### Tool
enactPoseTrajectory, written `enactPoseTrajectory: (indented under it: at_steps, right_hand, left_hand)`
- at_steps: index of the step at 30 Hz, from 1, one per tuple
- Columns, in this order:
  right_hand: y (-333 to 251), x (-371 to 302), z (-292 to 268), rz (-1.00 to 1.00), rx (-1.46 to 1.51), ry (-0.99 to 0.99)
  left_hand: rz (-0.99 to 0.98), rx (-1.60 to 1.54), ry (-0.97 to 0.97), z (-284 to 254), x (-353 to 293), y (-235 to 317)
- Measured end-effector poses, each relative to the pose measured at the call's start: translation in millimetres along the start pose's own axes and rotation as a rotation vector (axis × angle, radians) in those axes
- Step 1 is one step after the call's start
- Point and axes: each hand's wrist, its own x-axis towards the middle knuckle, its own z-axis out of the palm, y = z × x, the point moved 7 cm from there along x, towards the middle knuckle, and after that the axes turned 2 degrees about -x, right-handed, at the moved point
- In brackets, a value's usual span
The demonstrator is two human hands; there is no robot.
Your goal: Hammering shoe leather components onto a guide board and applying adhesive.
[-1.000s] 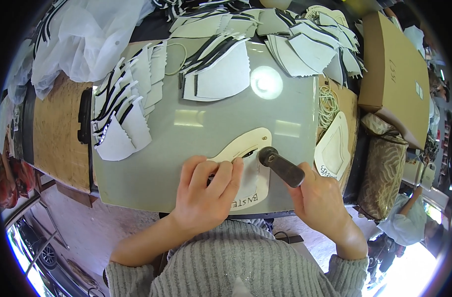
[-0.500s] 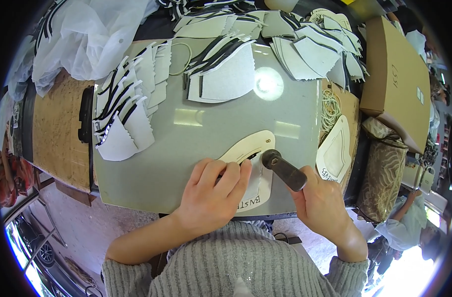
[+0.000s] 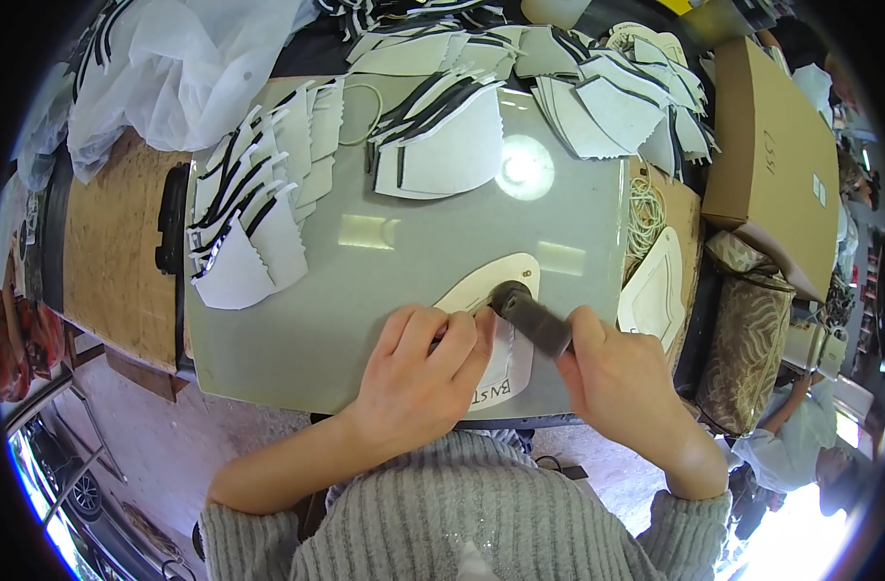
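Note:
My right hand (image 3: 617,378) is wrapped around a dark hammer (image 3: 537,321), whose rounded end is over the upper part of a cream template (image 3: 491,277). The template lies on the grey board near its front edge, with small holes at its tip and dark lettering near its lower end. A white cut piece (image 3: 505,360) lies on it, partly under my fingers. My left hand (image 3: 418,373) is closed, its curled fingertips pressing down on the piece and template beside the hammer. What lies beneath those fingertips is hidden.
Overlapping white pieces with black edges (image 3: 248,247) lie at the left of the grey board (image 3: 345,281), with more stacks (image 3: 452,145) at the back. Right of it are another template (image 3: 652,295), coiled cord (image 3: 646,218), a cardboard box (image 3: 772,165) and a patterned pouch (image 3: 747,353).
The hammer's rounded end has moved left, closer to my left fingertips, and my right hand has shifted slightly left with it. My left hand stays nearly in place on the template.

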Motion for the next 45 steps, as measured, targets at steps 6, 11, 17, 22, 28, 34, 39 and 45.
enactPoseTrajectory:
  at_steps: [6,11,17,22,28,34,39,45]
  right_hand:
    - [0.1,-0.5,0.1,0.026,0.003,0.031]
    - [-2.0,-3.5,-6.6,0.022,0.034,0.060]
    - [-6.4,-7.8,-6.3,0.041,0.030,0.052]
    - [-6.3,-5.2,4.9,0.012,-0.004,0.076]
    - [-5.9,-5.6,4.3,0.036,0.022,0.069]
    - [-5.2,-5.5,0.3,0.023,0.086,0.078]
    - [-11.8,-8.0,0.3,0.019,0.112,0.066]
    - [-13.9,-7.8,1.2,0.012,0.094,0.068]
  left_hand:
    - [0.009,-0.028,0.029,-1.1,-3.1,-2.6]
    - [0.010,-0.010,0.031,-3.5,-0.4,-0.3]
    - [0.027,0.032,0.080,-1.7,-1.7,0.4]
    - [0.007,0.008,0.133,0.4,-3.3,-1.0]
    - [-0.103,-0.130,0.167,-6.7,-16.5,-9.0]
    - [-0.039,-0.052,0.093,-10.5,-8.6,-0.5]
    - [-0.031,-0.047,0.111,-8.9,-9.4,1.6]
    - [-0.024,-0.004,0.104,-6.4,-13.4,1.3]
